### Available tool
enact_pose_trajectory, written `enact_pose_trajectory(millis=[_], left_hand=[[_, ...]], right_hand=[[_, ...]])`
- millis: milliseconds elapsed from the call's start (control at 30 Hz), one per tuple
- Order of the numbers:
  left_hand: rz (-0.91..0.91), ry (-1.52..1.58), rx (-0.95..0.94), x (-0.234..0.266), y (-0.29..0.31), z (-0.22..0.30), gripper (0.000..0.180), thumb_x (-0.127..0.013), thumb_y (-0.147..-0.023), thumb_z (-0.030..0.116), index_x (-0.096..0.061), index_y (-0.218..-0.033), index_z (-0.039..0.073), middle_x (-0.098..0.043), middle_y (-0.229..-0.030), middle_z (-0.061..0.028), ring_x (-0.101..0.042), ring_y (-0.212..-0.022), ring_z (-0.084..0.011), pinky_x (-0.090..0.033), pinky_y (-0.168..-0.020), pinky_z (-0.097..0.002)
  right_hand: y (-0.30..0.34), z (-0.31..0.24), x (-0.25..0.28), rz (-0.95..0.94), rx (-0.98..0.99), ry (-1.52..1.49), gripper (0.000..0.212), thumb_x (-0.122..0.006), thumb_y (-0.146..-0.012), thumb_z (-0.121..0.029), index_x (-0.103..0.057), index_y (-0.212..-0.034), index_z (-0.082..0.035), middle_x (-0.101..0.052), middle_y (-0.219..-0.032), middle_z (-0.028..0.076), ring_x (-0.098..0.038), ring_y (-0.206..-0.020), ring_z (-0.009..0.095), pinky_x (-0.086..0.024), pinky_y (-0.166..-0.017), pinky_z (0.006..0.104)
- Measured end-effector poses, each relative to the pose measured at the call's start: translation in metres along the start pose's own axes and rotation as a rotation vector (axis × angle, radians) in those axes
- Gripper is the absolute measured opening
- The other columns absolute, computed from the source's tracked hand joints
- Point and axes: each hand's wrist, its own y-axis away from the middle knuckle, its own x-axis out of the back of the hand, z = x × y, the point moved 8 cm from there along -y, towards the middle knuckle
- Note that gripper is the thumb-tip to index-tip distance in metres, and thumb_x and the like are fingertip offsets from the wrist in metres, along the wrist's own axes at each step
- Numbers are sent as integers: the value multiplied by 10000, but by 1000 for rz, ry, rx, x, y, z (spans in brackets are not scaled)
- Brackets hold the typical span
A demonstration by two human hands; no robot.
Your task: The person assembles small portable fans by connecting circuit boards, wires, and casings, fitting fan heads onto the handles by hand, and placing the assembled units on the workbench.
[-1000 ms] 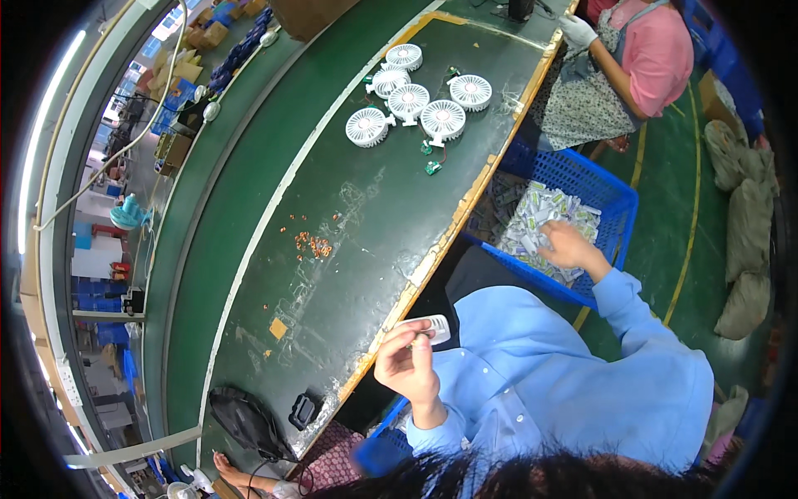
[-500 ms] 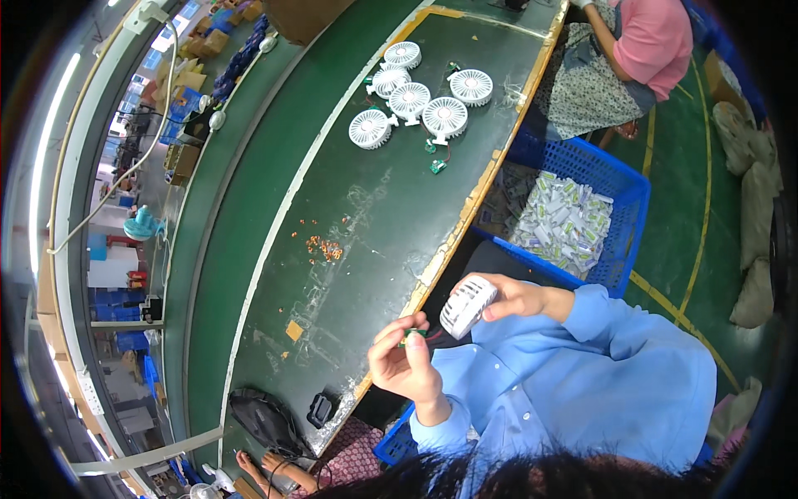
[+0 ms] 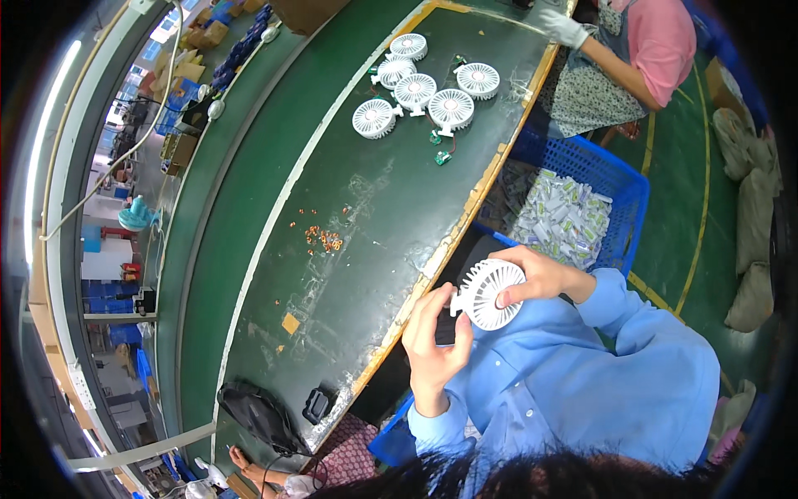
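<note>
In my right hand (image 3: 536, 276) is a round white fan head (image 3: 492, 295), its slatted face turned up and my thumb pressed on its middle. The fingers of my left hand (image 3: 436, 341) close around the short neck at the fan's left rim, thumb below and fingers above. The small green circuit board does not show now; my left fingers or the fan may hide it. Both hands are in front of the table's worn near edge, above my lap. Several similar white fan heads (image 3: 451, 111) lie at the far end of the table, with small green circuit boards (image 3: 443, 157) wired to them.
Small copper-coloured pieces (image 3: 324, 239) are scattered on the green table (image 3: 366, 283). A black bag (image 3: 262, 416) and a black tray (image 3: 317, 405) lie at the near left. Right of the table, a blue basket (image 3: 636, 208) holds white parts. A co-worker's gloved hand (image 3: 564, 29) reaches over the far end.
The fan head has turned from edge-on to face up. My left hand has moved right and up to its neck, and the board has gone from sight. The co-worker's gloved hand has come over the table.
</note>
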Motion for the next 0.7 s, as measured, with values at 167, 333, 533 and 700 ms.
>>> enact_pose_trajectory(millis=[167,333,533,700], left_hand=[[-18,24,71,3,1,-4,380,-686,-742,-44,-661,-1121,-51,-703,-956,-167,-683,-881,-249,-529,-838,-320],[22,81,68,5,8,-10,349,-719,-735,-67,-686,-1082,-56,-718,-985,-169,-690,-908,-232,-529,-852,-320],[117,156,64,6,24,-19,368,-736,-760,-79,-685,-1122,-41,-727,-986,-161,-702,-868,-201,-546,-812,-288],[154,365,161,9,30,-28,382,-705,-760,-83,-655,-1138,-52,-707,-1018,-184,-686,-926,-217,-535,-825,-293]], right_hand=[[-2,-4,1,-11,-12,30,403,-809,-765,-227,-643,-1054,0,-703,-933,45,-638,-860,93,-511,-748,270],[0,-13,0,30,7,123,363,-814,-747,-240,-656,-974,-5,-708,-877,49,-642,-806,96,-507,-707,274],[3,-29,0,89,152,392,402,-854,-697,-295,-657,-899,-8,-698,-797,89,-667,-713,164,-497,-639,303],[9,-54,-10,124,330,573,463,-869,-686,-395,-650,-845,-19,-646,-730,111,-648,-663,294,-489,-601,356]])
